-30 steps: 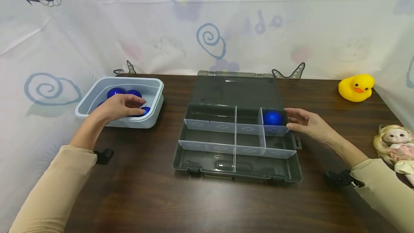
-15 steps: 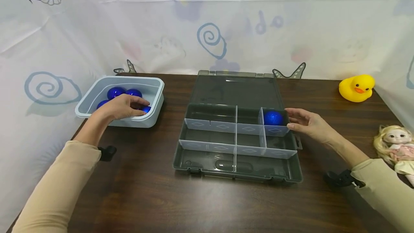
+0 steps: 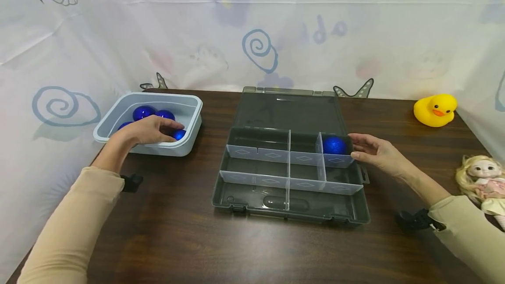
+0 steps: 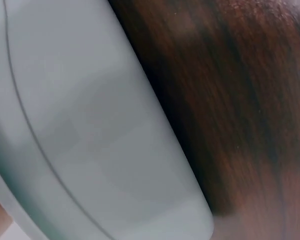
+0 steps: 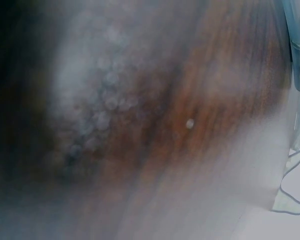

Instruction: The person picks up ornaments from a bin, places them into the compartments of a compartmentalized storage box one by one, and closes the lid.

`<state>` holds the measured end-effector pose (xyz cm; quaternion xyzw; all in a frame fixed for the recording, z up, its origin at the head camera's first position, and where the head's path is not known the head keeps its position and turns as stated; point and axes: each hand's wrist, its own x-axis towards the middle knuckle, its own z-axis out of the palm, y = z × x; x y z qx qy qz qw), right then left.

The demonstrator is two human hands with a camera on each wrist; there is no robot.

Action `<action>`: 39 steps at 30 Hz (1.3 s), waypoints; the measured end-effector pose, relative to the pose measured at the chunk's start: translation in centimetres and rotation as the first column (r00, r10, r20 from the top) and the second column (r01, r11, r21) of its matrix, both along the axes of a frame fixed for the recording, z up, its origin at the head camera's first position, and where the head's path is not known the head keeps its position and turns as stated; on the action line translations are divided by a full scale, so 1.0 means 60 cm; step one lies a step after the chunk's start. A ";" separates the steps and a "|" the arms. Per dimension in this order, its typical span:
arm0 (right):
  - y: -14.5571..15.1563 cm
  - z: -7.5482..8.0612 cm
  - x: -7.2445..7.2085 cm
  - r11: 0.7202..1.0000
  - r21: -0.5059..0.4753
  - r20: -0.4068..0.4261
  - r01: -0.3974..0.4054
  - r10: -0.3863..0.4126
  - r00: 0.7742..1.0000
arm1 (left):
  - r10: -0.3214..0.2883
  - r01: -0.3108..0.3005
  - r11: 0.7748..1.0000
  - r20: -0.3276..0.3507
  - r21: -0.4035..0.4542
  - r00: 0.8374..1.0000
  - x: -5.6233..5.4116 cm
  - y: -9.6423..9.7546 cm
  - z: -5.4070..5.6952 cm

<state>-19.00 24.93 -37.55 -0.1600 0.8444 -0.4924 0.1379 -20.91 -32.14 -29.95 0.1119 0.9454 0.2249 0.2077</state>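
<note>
In the head view, my left hand point(image 3: 151, 129) reaches over the near rim of a light blue plastic tub point(image 3: 187, 147). Its thumb and fingers are around a small blue ball point(image 3: 179, 134) at the tub's right side. Several other shiny blue balls point(image 3: 144, 112) lie farther back in the tub. A grey divided storage box point(image 3: 252, 204) lies with its lid point(image 3: 289, 111) folded back. A glittery blue ball point(image 3: 334, 145) sits in its back right compartment. My right hand point(image 3: 378, 153) touches the box's right side beside that ball, thumb and fingertips at the wall.
A yellow rubber duck point(image 3: 435, 110) stands at the back right of the dark wooden table point(image 3: 252, 253). Nearer the right edge lies a blond doll point(image 3: 484, 183). A printed white cloth point(image 3: 197, 47) hangs behind the table. Only the tub's wall point(image 4: 105, 130) and tabletop fill the left wrist view.
My left hand has gone slightly right and closed in on the small ball, which now shows more beyond the fingers. The right hand keeps its place at the box, and the view shifts slightly.
</note>
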 end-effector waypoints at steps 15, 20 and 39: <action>0.005 0.003 0.000 1.000 -0.008 -0.008 -0.002 0.002 1.000 | 0.330 -0.288 0.925 -0.144 0.249 0.933 0.007 0.046 0.059; 0.006 0.004 -0.001 1.000 -0.014 -0.006 -0.003 0.002 1.000 | 0.262 -0.188 0.926 -0.200 0.327 0.944 0.006 0.131 0.074; 0.007 0.001 -0.002 1.000 0.002 0.002 -0.004 0.004 1.000 | -0.138 0.192 0.969 -0.302 0.156 0.943 -0.030 0.425 0.008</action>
